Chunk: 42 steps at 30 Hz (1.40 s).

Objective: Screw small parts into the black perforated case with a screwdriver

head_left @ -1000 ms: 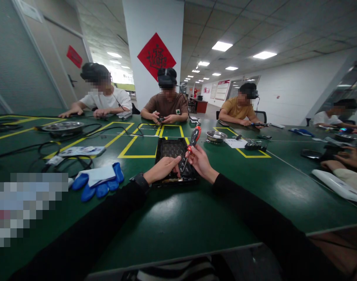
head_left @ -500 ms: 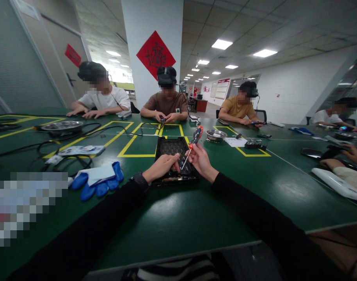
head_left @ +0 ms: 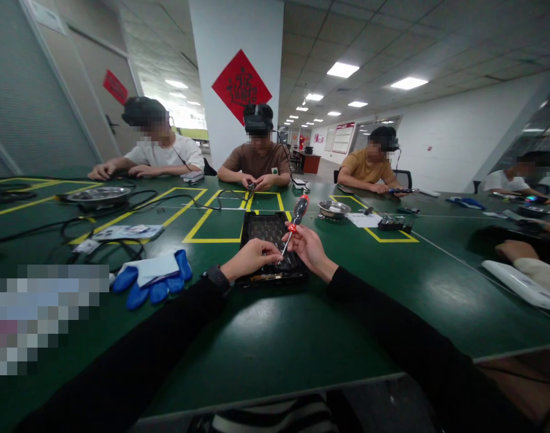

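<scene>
A screwdriver (head_left: 300,209) with a red and black handle is in my right hand (head_left: 309,248), whose fingers close around it near the collar. Its thin metal shaft slants down and to the left over a black, tray-like plastic casing (head_left: 262,227) lying on the green table. My left hand (head_left: 255,258) reaches over the casing from the left, thumb and fingertips pinched together right by the screwdriver's tip. Whatever sits between those fingertips is too small to make out. Part of the casing's inside is hidden by both hands.
Blue and white gloves (head_left: 152,278) lie left of my forearm, near black cables (head_left: 76,225) and a paper sheet (head_left: 129,232). Beyond the casing stands a metal bowl (head_left: 333,208), with black parts (head_left: 394,223) to its right. Several people sit around the table.
My left fingertips have lifted from inside the casing and come together at the screwdriver's tip. The screwdriver has shifted only slightly in my right hand.
</scene>
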{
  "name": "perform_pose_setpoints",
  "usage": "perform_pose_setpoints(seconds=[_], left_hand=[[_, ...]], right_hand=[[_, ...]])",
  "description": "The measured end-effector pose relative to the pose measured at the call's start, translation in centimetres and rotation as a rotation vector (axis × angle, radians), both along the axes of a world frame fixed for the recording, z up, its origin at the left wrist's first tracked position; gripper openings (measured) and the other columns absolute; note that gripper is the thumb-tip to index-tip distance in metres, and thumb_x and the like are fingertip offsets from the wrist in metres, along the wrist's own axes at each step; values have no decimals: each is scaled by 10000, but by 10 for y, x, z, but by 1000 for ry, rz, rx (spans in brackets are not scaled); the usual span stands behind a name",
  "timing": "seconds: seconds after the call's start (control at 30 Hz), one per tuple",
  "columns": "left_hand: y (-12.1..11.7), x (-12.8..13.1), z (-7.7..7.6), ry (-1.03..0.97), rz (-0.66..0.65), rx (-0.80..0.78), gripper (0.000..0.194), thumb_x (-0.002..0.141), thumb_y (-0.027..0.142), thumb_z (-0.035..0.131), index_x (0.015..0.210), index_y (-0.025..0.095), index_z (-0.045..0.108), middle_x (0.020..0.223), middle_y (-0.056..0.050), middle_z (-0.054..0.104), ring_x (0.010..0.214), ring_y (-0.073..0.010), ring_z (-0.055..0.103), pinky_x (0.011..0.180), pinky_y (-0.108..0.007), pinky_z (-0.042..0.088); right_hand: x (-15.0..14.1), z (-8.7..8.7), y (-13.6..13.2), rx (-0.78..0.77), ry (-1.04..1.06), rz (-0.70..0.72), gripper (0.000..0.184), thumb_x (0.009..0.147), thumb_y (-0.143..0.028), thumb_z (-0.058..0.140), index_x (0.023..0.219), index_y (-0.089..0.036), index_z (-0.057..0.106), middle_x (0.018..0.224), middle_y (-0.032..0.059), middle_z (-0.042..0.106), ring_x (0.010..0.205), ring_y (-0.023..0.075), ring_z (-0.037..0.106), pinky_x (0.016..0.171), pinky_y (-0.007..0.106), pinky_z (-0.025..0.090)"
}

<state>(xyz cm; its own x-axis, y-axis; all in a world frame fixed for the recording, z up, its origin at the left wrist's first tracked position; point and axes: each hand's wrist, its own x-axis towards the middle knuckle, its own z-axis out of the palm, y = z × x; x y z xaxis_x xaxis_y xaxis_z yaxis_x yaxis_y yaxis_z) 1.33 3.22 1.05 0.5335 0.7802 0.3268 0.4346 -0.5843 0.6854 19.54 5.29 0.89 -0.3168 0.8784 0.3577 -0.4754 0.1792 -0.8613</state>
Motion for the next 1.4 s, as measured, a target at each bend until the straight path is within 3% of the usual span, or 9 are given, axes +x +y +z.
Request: perform_pose_setpoints(seconds=[0.27,0.57,0.83,1.17,1.4], left_hand=[[2,0,-2,-15,4,3,296,764,389,600,848,127,709,774,-53,705,705,-156,612,685,-245,444],[-1,1,0,-26,10,-3,277,763,370,603,848,127,705,782,-51,709,721,-157,621,697,-246,448],[1,1,-1,-19,10,7,293,772,379,592,870,129,711,825,-58,712,750,-166,620,718,-256,450],[0,1,-1,-13,7,24,281,770,366,600,866,128,713,815,-55,714,734,-160,623,710,-247,450],[0,1,-2,5,1,19,279,763,363,608,878,131,713,814,-53,715,731,-159,624,704,-242,449]], right_hand=[[-2,-3,1,36,4,-56,226,777,-371,614,850,-189,501,688,0,649,452,65,535,442,171,409],[1,-1,1,-20,29,-17,282,810,-328,541,1018,-140,570,727,35,658,499,85,549,482,207,443],[-2,-3,2,27,23,-86,217,761,-351,633,834,-189,509,687,-10,639,449,56,509,443,172,403],[-1,0,1,-37,38,-33,263,795,-307,568,998,-142,591,740,31,653,501,77,534,478,204,440],[-3,-3,3,24,29,-66,204,758,-329,638,846,-180,532,704,0,644,453,56,507,447,175,410]])
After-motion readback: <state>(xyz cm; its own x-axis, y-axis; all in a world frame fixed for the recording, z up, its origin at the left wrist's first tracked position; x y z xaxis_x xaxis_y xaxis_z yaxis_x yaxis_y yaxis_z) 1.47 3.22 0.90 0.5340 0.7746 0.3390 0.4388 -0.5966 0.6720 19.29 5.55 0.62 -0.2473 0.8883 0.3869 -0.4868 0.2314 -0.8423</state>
